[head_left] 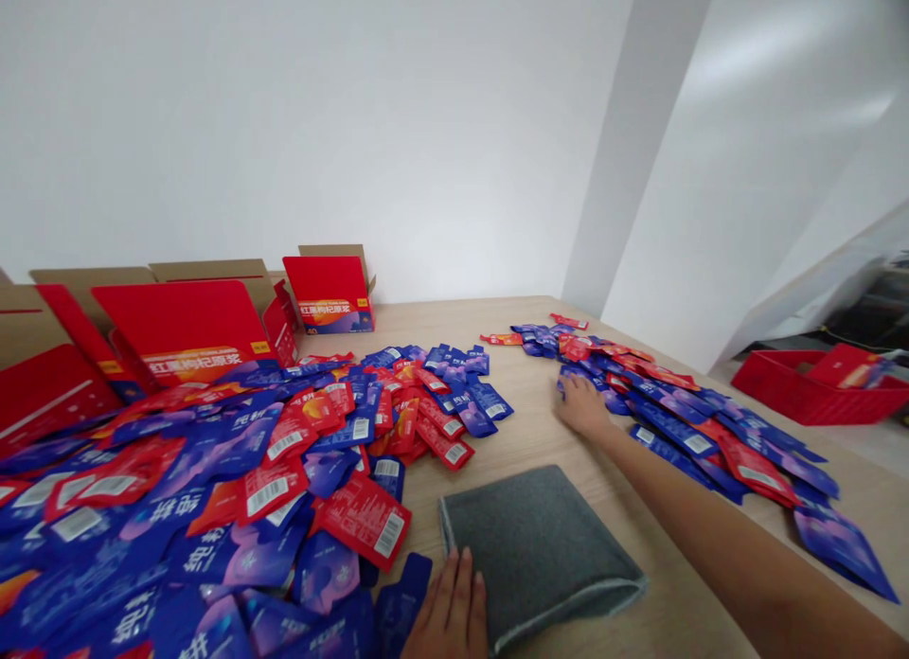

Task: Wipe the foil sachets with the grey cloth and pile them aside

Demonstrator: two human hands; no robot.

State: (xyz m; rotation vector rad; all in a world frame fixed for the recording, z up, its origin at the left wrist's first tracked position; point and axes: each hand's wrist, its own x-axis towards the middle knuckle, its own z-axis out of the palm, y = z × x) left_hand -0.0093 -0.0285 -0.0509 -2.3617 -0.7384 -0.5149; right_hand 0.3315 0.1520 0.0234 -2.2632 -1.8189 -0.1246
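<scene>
My left hand [453, 610] lies with fingers stretched out at the front left edge of a folded grey cloth [532, 536], beside the left heap of sachets. My right hand [583, 405] reaches out to the near side of the right-hand heap. Its fingers are curled over a blue sachet [561, 387], of which only a small edge shows. More blue sachets [674, 424] and red sachets [757, 465] lie overlapped along the right of that arm. In the large left heap, blue sachets [234, 545] and red sachets [365, 522] are mixed.
Several open red cartons [191, 332] stand behind the left heap, with one separate red carton [330, 294] farther back. The wooden table [518, 384] ends near a white wall [454, 148]. Beyond its right edge is a red basket [795, 389] holding some packages.
</scene>
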